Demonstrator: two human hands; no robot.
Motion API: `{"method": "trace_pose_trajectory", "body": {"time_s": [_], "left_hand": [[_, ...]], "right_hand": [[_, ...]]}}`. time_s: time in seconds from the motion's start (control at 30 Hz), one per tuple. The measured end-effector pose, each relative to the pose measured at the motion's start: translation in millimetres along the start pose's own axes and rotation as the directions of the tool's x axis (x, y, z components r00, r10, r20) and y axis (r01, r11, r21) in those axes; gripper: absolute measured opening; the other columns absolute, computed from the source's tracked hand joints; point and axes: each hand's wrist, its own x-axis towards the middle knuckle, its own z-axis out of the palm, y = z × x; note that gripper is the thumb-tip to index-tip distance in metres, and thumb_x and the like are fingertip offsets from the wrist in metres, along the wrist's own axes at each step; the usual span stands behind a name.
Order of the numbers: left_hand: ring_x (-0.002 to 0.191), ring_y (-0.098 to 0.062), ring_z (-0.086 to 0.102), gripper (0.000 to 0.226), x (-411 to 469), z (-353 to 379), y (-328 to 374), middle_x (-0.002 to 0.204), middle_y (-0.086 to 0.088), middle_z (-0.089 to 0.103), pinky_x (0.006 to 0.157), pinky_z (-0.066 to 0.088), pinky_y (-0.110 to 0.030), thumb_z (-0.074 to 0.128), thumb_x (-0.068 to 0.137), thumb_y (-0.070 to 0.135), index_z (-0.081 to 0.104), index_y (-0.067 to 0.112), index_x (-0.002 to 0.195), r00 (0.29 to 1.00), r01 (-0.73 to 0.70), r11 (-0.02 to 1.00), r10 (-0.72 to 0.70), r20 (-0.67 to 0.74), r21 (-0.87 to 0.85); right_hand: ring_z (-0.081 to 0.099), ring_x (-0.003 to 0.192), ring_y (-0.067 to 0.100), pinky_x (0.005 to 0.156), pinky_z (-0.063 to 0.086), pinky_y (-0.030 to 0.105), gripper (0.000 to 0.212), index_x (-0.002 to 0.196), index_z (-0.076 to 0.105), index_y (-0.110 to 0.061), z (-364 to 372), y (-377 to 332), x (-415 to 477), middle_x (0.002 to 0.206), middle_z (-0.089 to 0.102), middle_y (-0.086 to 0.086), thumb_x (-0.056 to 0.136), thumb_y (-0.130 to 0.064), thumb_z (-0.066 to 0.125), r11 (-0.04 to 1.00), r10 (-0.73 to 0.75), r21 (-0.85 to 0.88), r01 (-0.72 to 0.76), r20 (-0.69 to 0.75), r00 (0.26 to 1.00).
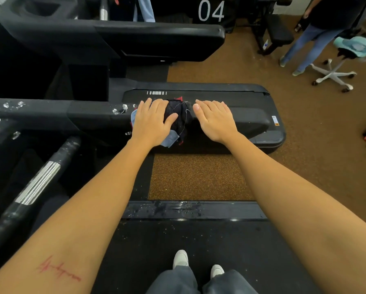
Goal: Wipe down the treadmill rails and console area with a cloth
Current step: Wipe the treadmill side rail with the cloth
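Left grip [150, 122] presses the cloth [178, 116] flat-fingered onto the rail [249, 122], right grip [215, 120] spread flat beside it.

So the carrier here is the black padded rail [88, 115], running in from the left edge and ending in a rounded tip on the right. A bunched-up cloth [178, 117], dark with light blue and red bits, sits on top of it toward the right end and hangs a bit over the near edge. The left hand [150, 122] lies flat on the cloth, fingers fairly straight. The right hand [215, 119] rests flat on bare rail just right of the cloth. There are white splotches [118, 109] on the rail's top just left of the cloth, and more by the left edge.
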Motion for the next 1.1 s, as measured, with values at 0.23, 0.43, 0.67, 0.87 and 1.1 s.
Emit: {"method": "trace_pose_trajectory", "body": {"time_s": [0.23, 0.43, 0.67, 0.87, 1.1], "left_hand": [[0.125, -0.032, 0.043, 0.057, -5.0, 1.2, 5.2, 0.127, -0.010, 0.056, 0.110, 0.022, -0.045, 0.028, 0.093, 0.050, 0.051, 0.009, 0.125, 0.995, 0.076, 0.997, -0.078, -0.057, -0.024], [0.135, -0.037, 0.031, 0.053, -27.8, 7.1, -6.7, 0.140, -0.013, 0.045, 0.112, 0.019, -0.049, 0.039, 0.094, 0.042, 0.043, 0.007, 0.134, 0.998, 0.029, 0.996, -0.023, -0.065, 0.088], [0.128, -0.034, 0.039, 0.047, 2.8, -9.9, -30.1, 0.125, -0.012, 0.057, 0.114, 0.015, -0.049, 0.030, 0.098, 0.040, 0.053, 0.006, 0.121, 0.974, 0.216, 0.976, -0.216, -0.062, -0.005], [0.137, -0.041, 0.025, 0.051, -31.2, 2.4, -18.0, 0.139, -0.017, 0.045, 0.114, 0.012, -0.049, 0.030, 0.098, 0.037, 0.044, 0.002, 0.132, 0.961, 0.235, 0.972, -0.229, -0.155, 0.021], [0.120, -0.035, 0.044, 0.046, -15.0, -16.5, -53.1, 0.117, -0.015, 0.058, 0.111, 0.022, -0.051, 0.028, 0.097, 0.038, 0.054, 0.005, 0.114, 0.968, 0.208, 0.976, -0.196, -0.157, 0.062]], "right_hand": [[0.034, 0.134, 0.022, 0.115, 0.013, 0.040, 0.051, 0.142, 0.039, -0.018, 1.2, 0.5, -1.4, 0.142, 0.045, 0.000, 0.101, -0.043, 0.021, 1.000, -0.009, -0.011, 0.009, -0.016, 1.000], [0.034, 0.134, 0.021, 0.115, 0.013, 0.040, 0.051, 0.142, 0.039, -0.018, 3.1, 2.3, -2.6, 0.142, 0.045, 0.000, 0.100, -0.043, 0.021, 1.000, -0.022, -0.016, 0.022, -0.025, 0.999], [0.034, 0.134, 0.020, 0.115, 0.013, 0.040, 0.052, 0.142, 0.038, -0.019, 5.2, 4.9, -1.6, 0.143, 0.044, -0.001, 0.100, -0.045, 0.021, 0.999, -0.031, -0.033, 0.030, -0.024, 0.999], [0.033, 0.136, 0.022, 0.115, 0.013, 0.040, 0.052, 0.143, 0.037, -0.018, 5.8, 4.8, -2.7, 0.143, 0.044, 0.000, 0.100, -0.044, 0.022, 0.998, -0.033, -0.052, 0.031, -0.038, 0.999], [0.031, 0.136, 0.023, 0.115, 0.013, 0.041, 0.053, 0.143, 0.037, -0.018, 4.8, 5.6, -2.9, 0.144, 0.044, 0.001, 0.100, -0.044, 0.022, 0.998, -0.035, -0.045, 0.034, -0.029, 0.999]]}}
